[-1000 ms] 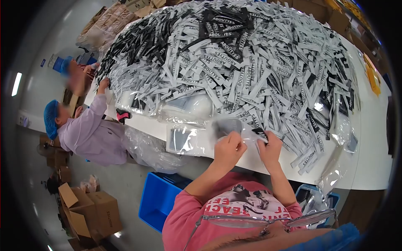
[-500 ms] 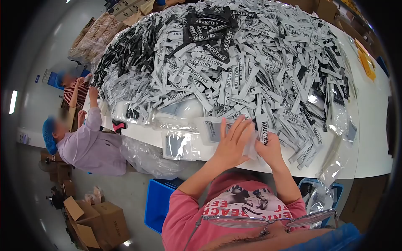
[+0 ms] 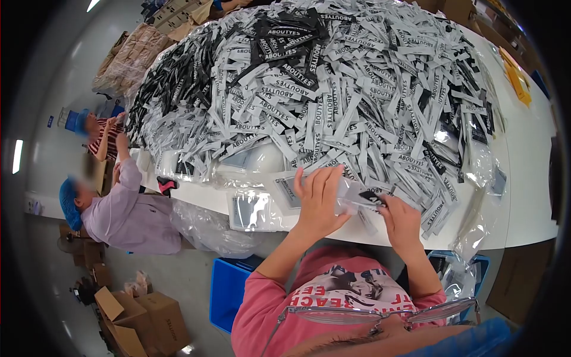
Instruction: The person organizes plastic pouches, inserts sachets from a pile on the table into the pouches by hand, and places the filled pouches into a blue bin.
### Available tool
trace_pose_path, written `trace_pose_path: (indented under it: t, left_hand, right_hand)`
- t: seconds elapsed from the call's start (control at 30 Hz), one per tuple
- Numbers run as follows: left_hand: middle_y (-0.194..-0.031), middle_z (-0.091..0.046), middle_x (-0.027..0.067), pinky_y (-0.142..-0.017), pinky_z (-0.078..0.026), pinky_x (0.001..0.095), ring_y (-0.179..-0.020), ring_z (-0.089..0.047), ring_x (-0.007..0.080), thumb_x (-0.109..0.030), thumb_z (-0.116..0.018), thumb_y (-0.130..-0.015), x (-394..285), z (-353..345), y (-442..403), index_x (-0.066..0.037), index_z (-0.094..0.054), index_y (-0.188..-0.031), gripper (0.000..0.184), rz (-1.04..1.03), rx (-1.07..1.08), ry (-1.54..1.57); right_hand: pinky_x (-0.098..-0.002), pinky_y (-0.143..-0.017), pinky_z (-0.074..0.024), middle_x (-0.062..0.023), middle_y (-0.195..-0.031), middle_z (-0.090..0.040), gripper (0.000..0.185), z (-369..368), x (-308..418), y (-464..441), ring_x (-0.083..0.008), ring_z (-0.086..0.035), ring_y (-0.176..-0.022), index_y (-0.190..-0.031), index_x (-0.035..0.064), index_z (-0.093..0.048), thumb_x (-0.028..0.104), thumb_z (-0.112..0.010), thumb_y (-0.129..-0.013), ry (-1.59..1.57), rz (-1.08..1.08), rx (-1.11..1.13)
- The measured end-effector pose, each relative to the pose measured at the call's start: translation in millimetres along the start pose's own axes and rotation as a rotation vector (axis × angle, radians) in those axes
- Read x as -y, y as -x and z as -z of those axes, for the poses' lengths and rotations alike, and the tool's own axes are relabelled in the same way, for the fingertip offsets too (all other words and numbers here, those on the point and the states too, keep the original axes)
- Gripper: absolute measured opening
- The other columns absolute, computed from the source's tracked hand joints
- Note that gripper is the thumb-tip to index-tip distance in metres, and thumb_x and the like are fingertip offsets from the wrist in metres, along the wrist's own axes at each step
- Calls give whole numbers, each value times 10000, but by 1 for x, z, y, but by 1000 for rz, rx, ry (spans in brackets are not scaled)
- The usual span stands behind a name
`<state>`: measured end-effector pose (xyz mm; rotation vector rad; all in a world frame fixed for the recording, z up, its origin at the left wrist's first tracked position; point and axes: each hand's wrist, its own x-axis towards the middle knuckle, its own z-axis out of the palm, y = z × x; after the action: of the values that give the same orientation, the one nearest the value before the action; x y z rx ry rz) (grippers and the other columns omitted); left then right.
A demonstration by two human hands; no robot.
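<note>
Sachets (image 3: 319, 122) on the table (image 3: 529, 178)
Left of the wearer (image 3: 351, 285) I see 1 bin (image 3: 229, 297), then a carton (image 3: 160, 318); right, another bin (image 3: 485, 268).

I could pass over the counter (image 3: 529, 172) right of the sachet heap (image 3: 321, 116), short of the yellow object (image 3: 517, 82). The heap blocks me straight ahead; clear packs (image 3: 245, 209) sit left of the left hand (image 3: 320, 205), and a plastic bag (image 3: 473, 231) droops over the near edge.
</note>
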<state>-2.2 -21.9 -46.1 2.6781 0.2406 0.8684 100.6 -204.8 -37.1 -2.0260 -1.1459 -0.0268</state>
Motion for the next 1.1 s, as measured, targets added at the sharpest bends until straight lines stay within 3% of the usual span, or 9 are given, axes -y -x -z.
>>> trace_pose_path:
  t: [0.1, 0.27, 0.4, 0.47, 0.6, 0.7, 0.83, 0.97, 1.1]
  left_hand:
    - [-1224, -447, 120, -1071, -134, 565, -1175, -389, 302, -271, -783, -523, -2, -2, 1, -19, -400, -1335, 932, 23, 1, -21]
    - [-1248, -447, 88, -1067, -109, 586, -1195, -389, 274, -289, -816, -495, -7, -9, 7, -56, -392, -1362, 993, -2, 121, -118]
    - [-1274, -439, 68, -1066, -104, 594, -1205, -387, 262, -300, -825, -491, -15, -24, 19, -82, -380, -1383, 1020, -171, 218, -148]
    - [-1279, -437, 65, -1067, -106, 593, -1208, -383, 260, -298, -827, -491, -19, -28, 22, -86, -376, -1388, 1027, -241, 268, -121]
    - [-1277, -438, 71, -1066, -112, 590, -1207, -377, 264, -278, -825, -482, -14, -20, 13, -80, -388, -1383, 1021, -35, 211, -17]
    - [-1276, -438, 76, -1065, -113, 586, -1200, -377, 269, -270, -824, -478, -12, -18, 12, -75, -398, -1377, 1014, 16, 154, -28]
    - [-1263, -454, 67, -1059, -127, 585, -1181, -403, 241, -282, -808, -499, -16, -26, 15, -67, -419, -1362, 971, -14, 123, -35]
    - [-1255, -470, 62, -1055, -134, 583, -1183, -419, 220, -299, -790, -516, -26, -29, 19, -67, -430, -1359, 945, -104, 167, 45]
    - [-1252, -480, 68, -1056, -140, 583, -1180, -426, 227, -307, -780, -540, -27, -29, 22, -48, -422, -1355, 927, -147, 144, 63]
  right_hand:
    - [-391, -493, -423, -117, -713, -597, 185, 1, -6, 4, -316, -571, -569, -993, 40, -579, 182, -614, -880, 112, -154, 28]
    - [-408, -510, -428, -151, -698, -598, 153, 9, 6, 2, -340, -589, -596, -911, 34, -578, 186, -580, -899, 139, -117, 262]
    - [-421, -532, -441, -177, -698, -598, 196, 2, -7, -5, -362, -599, -661, -876, 24, -565, 219, -584, -889, 169, -105, 514]
    - [-410, -533, -451, -163, -751, -618, 185, -4, -19, -8, -322, -615, -675, -871, 23, -585, 201, -629, -854, 67, -92, 480]
    - [-334, -534, -468, -133, -839, -627, 283, 12, -11, -17, -217, -624, -649, -1001, 8, -608, 168, -711, -792, -410, -176, 207]
    - [-256, -484, -422, -69, -935, -619, 186, 22, -7, -10, -121, -569, -623, -925, -2, -664, 42, -726, -755, -465, -325, 225]
    - [-236, -515, -404, -80, -868, -617, 132, 7, -18, 6, -121, -530, -583, -930, -2, -667, -8, -665, -798, -580, -361, 105]
    - [-246, -516, -402, -46, -804, -595, 154, -20, -19, 13, -108, -526, -608, -896, 2, -665, -15, -689, -745, -510, -251, 36]
    - [-252, -515, -402, -54, -758, -597, 171, -18, -7, 11, -107, -528, -615, -864, 11, -667, 23, -717, -701, -579, -485, -117]
